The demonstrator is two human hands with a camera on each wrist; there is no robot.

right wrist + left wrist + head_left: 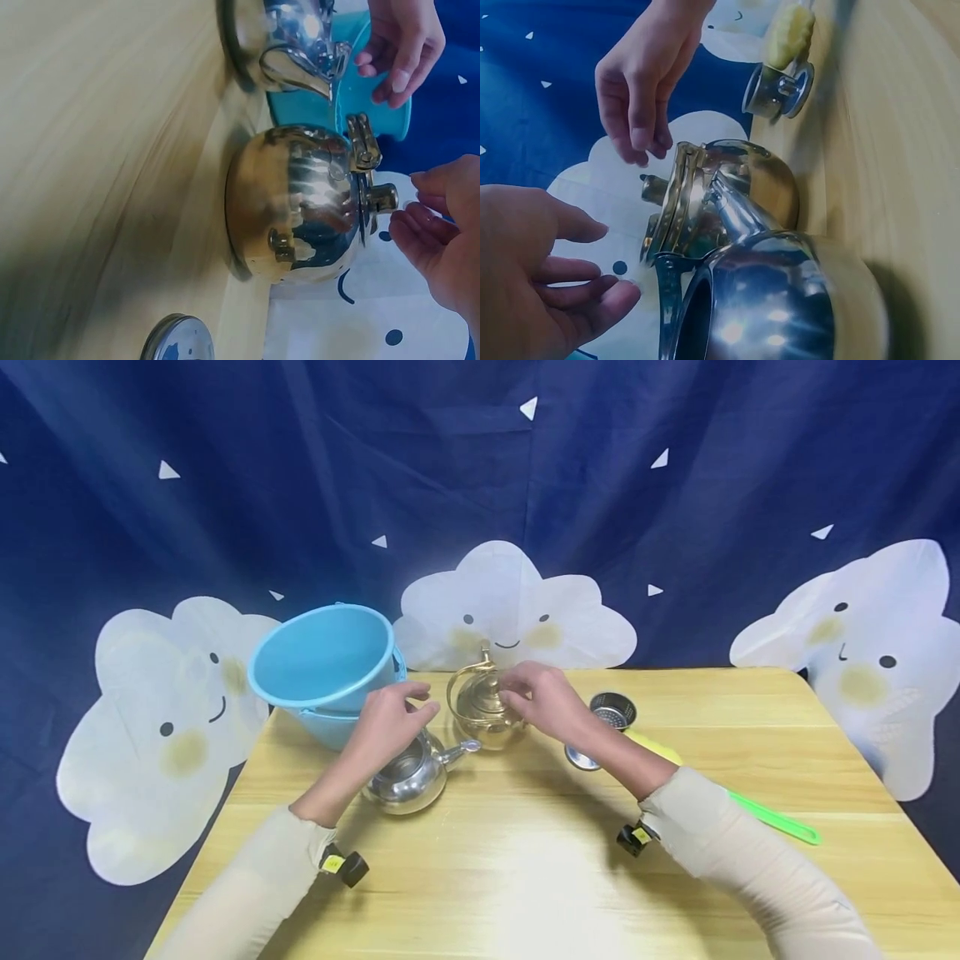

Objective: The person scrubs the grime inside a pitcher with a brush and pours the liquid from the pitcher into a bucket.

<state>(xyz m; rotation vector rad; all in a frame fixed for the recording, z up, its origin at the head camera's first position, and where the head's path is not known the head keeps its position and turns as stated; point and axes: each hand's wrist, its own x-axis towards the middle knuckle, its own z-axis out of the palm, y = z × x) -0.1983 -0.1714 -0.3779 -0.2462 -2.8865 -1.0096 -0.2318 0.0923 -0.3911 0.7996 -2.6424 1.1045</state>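
A gold-coloured teapot (491, 732) stands upright near the table's back edge, its lid on and its hoop handle leaning to the left. Beside the lid's knob (384, 198) is my right hand (547, 700), its fingers loosely bent with a small gap to the knob in the right wrist view. My left hand (392, 720) hovers above a silver teapot (408, 787), thumb and fingers apart and holding nothing. That teapot's round top is uncovered, and its spout points right towards the gold teapot.
Behind my left hand stands a light-blue bucket (322, 652). Right of the gold teapot are a perforated metal strainer (611, 712) and a small metal lid (582, 760), partly hidden by my right forearm. A brush with a yellow head (654, 747) and green handle (776, 818) lies at the right.
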